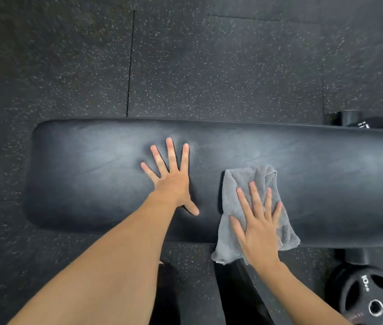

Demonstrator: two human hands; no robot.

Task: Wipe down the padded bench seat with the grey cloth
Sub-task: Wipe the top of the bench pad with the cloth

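Observation:
A long black padded bench seat (326, 174) runs across the view, its rounded end at the left. My left hand (173, 178) lies flat on the pad near its middle, fingers spread, holding nothing. A crumpled grey cloth (239, 184) rests on the seat to the right of that hand, its lower edge hanging over the near side of the pad. My right hand (259, 225) presses flat on top of the cloth with fingers apart.
Dark speckled rubber floor tiles (209, 62) surround the bench. A black 10 kg weight plate (370, 299) lies on the floor at the lower right. A dark dumbbell (361, 123) sits behind the bench at the right. My dark trouser legs (235, 299) show below the bench.

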